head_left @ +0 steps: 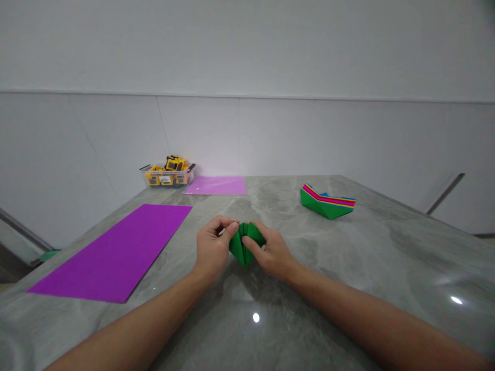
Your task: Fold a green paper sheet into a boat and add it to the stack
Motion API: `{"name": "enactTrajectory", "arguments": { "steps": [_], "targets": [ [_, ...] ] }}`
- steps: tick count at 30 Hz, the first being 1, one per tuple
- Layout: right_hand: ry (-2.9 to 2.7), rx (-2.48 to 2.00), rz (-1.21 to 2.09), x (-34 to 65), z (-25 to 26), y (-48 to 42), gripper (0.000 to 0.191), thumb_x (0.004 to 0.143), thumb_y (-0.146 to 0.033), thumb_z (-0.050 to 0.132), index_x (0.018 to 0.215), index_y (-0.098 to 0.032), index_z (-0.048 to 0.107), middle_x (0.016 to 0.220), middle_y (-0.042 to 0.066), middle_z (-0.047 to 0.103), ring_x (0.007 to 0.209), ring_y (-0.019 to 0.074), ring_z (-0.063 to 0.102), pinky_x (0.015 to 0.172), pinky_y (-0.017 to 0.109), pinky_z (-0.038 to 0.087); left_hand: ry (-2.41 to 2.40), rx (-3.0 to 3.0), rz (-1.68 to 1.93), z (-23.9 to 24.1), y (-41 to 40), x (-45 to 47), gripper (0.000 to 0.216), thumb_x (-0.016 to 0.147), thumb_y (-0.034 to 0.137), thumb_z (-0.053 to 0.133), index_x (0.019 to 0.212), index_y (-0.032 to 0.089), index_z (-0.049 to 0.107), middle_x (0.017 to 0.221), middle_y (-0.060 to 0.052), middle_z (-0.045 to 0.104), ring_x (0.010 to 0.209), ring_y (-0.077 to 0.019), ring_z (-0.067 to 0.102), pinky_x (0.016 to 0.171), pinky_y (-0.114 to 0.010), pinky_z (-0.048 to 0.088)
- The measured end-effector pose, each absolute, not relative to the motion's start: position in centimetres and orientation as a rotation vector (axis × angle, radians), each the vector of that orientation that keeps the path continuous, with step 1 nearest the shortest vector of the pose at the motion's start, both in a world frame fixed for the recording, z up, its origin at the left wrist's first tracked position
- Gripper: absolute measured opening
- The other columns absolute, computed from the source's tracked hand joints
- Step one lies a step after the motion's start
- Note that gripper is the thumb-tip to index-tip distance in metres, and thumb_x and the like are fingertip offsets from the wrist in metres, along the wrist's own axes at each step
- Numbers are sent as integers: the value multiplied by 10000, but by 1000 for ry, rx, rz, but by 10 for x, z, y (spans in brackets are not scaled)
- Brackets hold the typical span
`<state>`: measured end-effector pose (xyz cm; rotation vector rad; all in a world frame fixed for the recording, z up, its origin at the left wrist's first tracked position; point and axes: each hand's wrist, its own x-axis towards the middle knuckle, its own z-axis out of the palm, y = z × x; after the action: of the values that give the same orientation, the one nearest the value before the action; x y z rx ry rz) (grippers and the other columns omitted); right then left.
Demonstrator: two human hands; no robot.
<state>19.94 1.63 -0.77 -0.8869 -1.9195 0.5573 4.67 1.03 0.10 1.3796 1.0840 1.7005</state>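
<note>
Between my two hands is a small piece of folded green paper [244, 252], held just above the table with a point facing down. My left hand [213, 247] pinches its left side between thumb and fingers. On the other side, my right hand [273, 251] grips it, the thumb pressed on the front near a middle crease. The fingers behind the paper are partly hidden. To the right lies a folded paper boat [328, 205], green below with pink, yellow and blue bands along its upper edge.
A large purple sheet [116, 252] lies on the grey marbled table [348, 288] at left. Farther back is a pale pink-purple sheet [216, 185]. Beside it stands a clear plastic box [181, 179] of yellow and black toy pieces. A white wall [290, 134] closes off the back.
</note>
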Motion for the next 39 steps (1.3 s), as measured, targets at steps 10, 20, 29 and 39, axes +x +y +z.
{"name": "enactTrajectory", "arguments": {
  "steps": [10,20,29,39],
  "targets": [
    [-1869,-910,546,205,-14,23,202,864,-280,573,683,-193,586,589,-26,545,552,127,485,531,251,337,1061,1503,1447,7,10,49,147,721,305,726,704,161,709,674,-10,666,653,-159,585,620,-253,456],
    [-1783,-818,696,203,-18,27,393,909,-413,496,583,-197,456,557,-32,399,530,118,386,512,251,300,1053,1425,1463,8,11,47,180,683,292,746,579,168,667,557,24,578,572,-127,491,556,-237,372],
    [-1881,-888,524,205,-13,27,282,908,-309,535,671,-201,643,614,-9,627,565,146,560,540,260,419,1115,1523,1479,13,10,44,129,671,279,733,596,177,709,596,1,622,603,-149,545,559,-242,406],
    [-1789,-828,393,202,-8,19,172,857,-198,581,904,-211,746,835,48,774,695,194,721,663,306,571,1190,1642,1444,7,9,48,174,754,304,685,656,170,735,660,-33,683,662,-177,605,607,-261,450]
  ]
}}
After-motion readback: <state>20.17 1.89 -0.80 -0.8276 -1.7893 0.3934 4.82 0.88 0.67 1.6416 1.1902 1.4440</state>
